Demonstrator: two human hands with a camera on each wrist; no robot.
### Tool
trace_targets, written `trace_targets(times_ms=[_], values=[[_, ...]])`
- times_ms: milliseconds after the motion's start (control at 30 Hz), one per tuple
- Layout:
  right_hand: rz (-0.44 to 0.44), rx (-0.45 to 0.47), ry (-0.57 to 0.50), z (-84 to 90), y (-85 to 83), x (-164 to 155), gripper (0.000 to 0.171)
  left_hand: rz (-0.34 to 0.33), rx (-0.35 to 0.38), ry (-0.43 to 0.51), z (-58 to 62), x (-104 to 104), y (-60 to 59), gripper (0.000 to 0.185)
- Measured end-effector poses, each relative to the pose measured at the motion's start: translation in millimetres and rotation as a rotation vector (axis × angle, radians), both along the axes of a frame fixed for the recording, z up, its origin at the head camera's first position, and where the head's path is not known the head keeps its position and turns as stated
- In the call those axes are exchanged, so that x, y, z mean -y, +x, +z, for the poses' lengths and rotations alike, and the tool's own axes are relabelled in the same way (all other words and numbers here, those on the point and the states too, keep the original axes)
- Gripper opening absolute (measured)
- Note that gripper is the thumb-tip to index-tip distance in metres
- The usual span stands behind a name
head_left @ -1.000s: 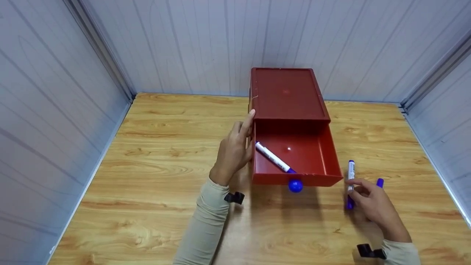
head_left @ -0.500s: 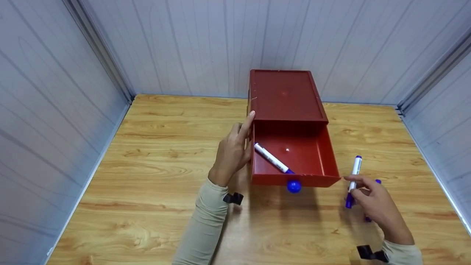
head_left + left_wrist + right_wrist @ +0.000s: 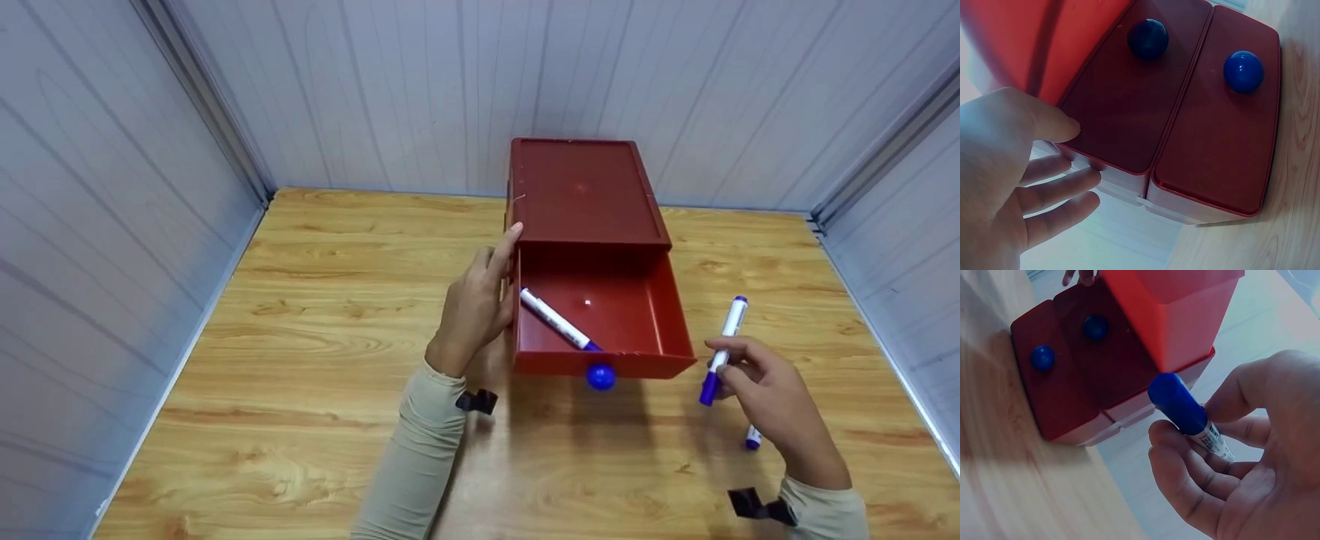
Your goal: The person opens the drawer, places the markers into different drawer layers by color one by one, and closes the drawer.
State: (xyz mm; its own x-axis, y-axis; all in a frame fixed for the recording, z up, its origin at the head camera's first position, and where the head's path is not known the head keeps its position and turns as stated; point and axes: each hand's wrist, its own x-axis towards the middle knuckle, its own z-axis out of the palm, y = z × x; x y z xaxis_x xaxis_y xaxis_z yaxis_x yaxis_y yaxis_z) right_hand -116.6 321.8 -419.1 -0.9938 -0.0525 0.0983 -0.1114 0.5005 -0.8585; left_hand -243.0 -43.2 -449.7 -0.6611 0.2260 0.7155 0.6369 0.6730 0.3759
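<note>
A red drawer cabinet [image 3: 585, 191] stands at the back with its top drawer [image 3: 630, 322] pulled out. Inside that drawer a white marker with a blue cap [image 3: 556, 320] lies slantwise along the left wall. My left hand [image 3: 474, 304] rests at the cabinet's left side; in the left wrist view its thumb touches the front of a closed drawer [image 3: 1123, 107] while the other fingers stretch along the side. To the right of the open drawer, my right hand [image 3: 765, 386] pinches a second marker [image 3: 731, 322] between thumb and fingers, blue cap [image 3: 1176, 405] pointing down toward me.
Another marker [image 3: 754, 437] lies on the wooden table [image 3: 315, 360], partly hidden under my right hand. Blue ball knobs [image 3: 1243, 72] stick out from the drawer fronts. Pale panel walls [image 3: 390, 90] enclose the table at the back and both sides.
My right hand has picked the marker up off the table and raised it slightly, tilting it. More of the marker beneath the hand now shows. The left hand stays put.
</note>
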Motion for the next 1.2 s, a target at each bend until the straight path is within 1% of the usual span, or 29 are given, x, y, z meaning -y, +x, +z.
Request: trace_targets(times_ms=[133,200,400,533,800,967,1100,1200], values=[[0.000,-0.073,0.006,8.5,-2.1,0.6,0.029,0.009,-0.007,-0.003,-0.3,-2.2,-0.5,0.076],[-0.005,-0.090,0.016,13.1,-2.4,0.4,0.028,0.009,-0.009,-0.001,-0.8,-3.4,-0.6,0.074],[-0.005,-0.105,0.032,26.7,-2.9,1.5,0.028,0.004,-0.022,0.007,-1.7,-8.0,-1.9,0.076],[0.005,-0.134,0.052,36.4,-5.8,5.7,0.028,0.002,-0.027,0.004,-1.4,-9.9,-3.3,0.077],[0.029,-0.163,0.079,55.4,-11.9,13.8,0.028,-0.021,-0.009,0.009,1.1,-11.6,-3.4,0.079],[0.029,-0.172,0.097,63.7,-14.6,15.5,0.028,-0.030,-0.018,0.026,1.4,-12.6,-2.5,0.078],[0.025,-0.198,0.102,68.9,-16.7,18.3,0.027,-0.023,-0.033,0.035,1.4,-13.5,-2.2,0.076],[0.038,-0.216,0.106,73.1,-18.9,22.5,0.027,-0.017,-0.039,0.040,2.0,-13.7,-1.9,0.075]])
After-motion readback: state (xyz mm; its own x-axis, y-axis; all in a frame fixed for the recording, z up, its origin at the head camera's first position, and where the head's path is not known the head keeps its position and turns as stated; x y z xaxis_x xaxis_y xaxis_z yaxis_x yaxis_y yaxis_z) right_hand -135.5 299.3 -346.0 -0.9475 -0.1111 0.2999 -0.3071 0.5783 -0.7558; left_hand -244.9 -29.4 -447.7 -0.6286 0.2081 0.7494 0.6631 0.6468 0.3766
